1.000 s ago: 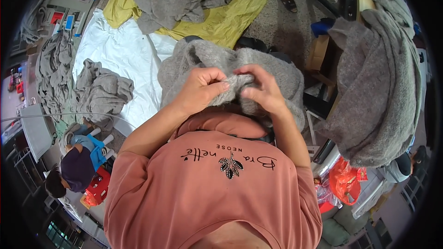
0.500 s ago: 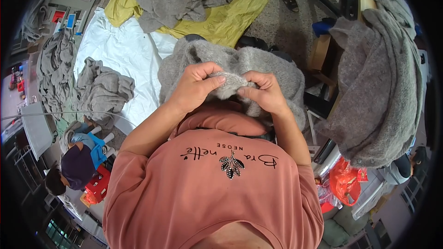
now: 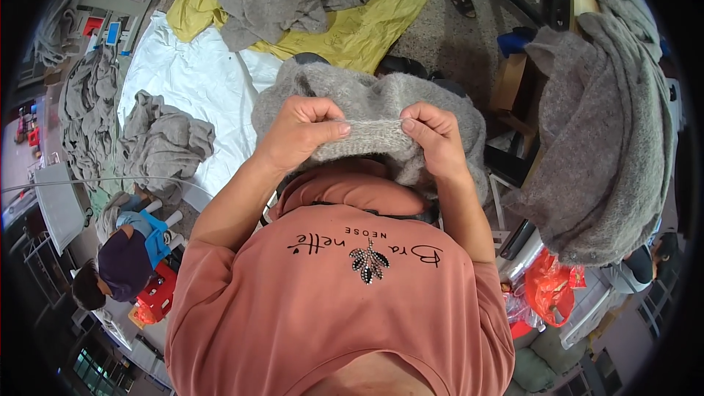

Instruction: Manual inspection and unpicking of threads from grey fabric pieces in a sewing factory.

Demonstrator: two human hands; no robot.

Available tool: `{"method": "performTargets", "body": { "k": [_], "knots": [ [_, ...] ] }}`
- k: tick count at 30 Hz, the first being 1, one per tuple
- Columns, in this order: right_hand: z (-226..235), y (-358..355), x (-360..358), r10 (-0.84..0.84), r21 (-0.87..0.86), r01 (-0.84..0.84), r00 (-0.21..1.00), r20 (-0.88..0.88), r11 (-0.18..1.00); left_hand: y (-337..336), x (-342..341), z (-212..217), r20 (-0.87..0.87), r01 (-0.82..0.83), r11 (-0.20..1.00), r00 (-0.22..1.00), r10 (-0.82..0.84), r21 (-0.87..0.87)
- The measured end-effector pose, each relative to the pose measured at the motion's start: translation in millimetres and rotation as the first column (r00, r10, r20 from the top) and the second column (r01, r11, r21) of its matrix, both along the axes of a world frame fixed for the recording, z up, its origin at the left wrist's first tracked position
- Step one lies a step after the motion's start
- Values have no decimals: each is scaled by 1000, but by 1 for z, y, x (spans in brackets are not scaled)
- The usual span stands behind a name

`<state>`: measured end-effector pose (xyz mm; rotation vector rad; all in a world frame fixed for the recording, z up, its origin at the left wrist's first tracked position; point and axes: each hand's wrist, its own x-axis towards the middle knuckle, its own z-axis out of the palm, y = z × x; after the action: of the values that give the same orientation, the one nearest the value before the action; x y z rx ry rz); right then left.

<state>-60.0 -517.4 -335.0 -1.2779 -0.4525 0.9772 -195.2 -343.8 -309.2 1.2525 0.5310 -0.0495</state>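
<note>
A grey fuzzy knit garment (image 3: 367,95) lies across my lap. Its ribbed band is stretched taut between my two hands, close to my body. My left hand (image 3: 304,132) pinches one end of the band between thumb and fingers. At the other end, my right hand (image 3: 435,138) pinches the band the same way. Most of the garment bunches up beyond my hands and hangs over my knees. Its exact kind cannot be made out from the folds.
Grey knits are heaped on a yellow sheet (image 3: 359,48) ahead and on a white sheet (image 3: 183,66) at left. More grey knitwear (image 3: 605,132) hangs at right beside a cardboard box (image 3: 510,88). A red plastic bag (image 3: 548,290) sits lower right. Other people are nearby.
My hands have moved apart. The ribbed band, bunched between them before, is now pulled out straight and flat.
</note>
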Motion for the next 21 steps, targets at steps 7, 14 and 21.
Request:
{"method": "performTargets", "body": {
  "k": [7,14,21],
  "knots": [
    [5,0,2,118,-41,-123,988,-103,992,0,1,-3,-1,-68,959,998,70,-277],
    [12,10,-6,227,-15,-227,970,82,974,-12,9,10,-30,66,997,997,-67,-25],
    [16,13,-13,256,-58,-249,942,216,967,-22,8,-1,-30,132,986,991,-129,102]
  ]
}}
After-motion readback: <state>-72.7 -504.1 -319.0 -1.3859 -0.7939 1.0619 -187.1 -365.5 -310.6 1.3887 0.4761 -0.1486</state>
